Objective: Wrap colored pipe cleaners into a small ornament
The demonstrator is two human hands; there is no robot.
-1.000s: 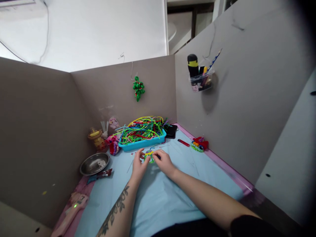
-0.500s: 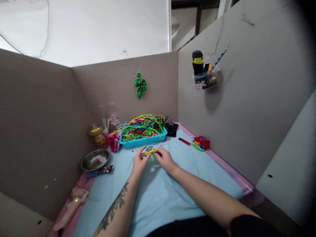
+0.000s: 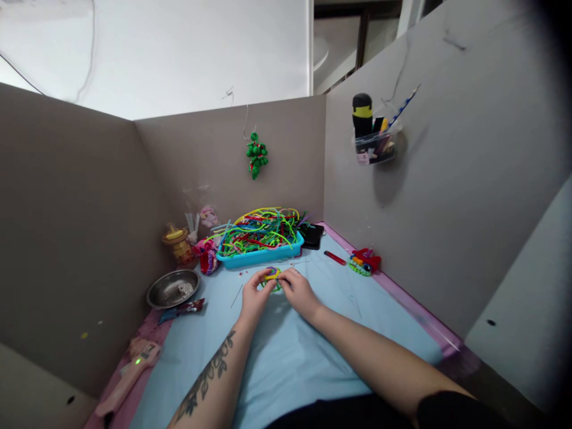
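My left hand [image 3: 256, 292] pinches the left side of a small round piece of yellow, purple and green cords [image 3: 272, 276], held just above the blue cloth [image 3: 295, 339]. On the piece's right edge, the fingers of my right hand [image 3: 299, 292] are pressed together. My fingertips cover part of the piece, so its exact kind is unclear. Green loops show below it, between the hands. Just beyond the hands stands a blue tray [image 3: 263, 258] heaped with loose coloured cords [image 3: 263, 232]. A thin needle-like rod [image 3: 237, 295] lies left of my left hand.
At left are a steel bowl [image 3: 156, 292] with small clear bits, a packet [image 3: 183, 310] and a pink device [image 3: 134, 375]. A red cutter [image 3: 335, 257], colourful woven pieces [image 3: 364, 262] and a black phone-like object [image 3: 313, 236] lie to the right. Grey partitions [image 3: 223, 155] surround the table.
The round piece has tilted between my fingers, so less of its purple and yellow face shows. Both hands stay nearly in place. The view has shifted slightly.
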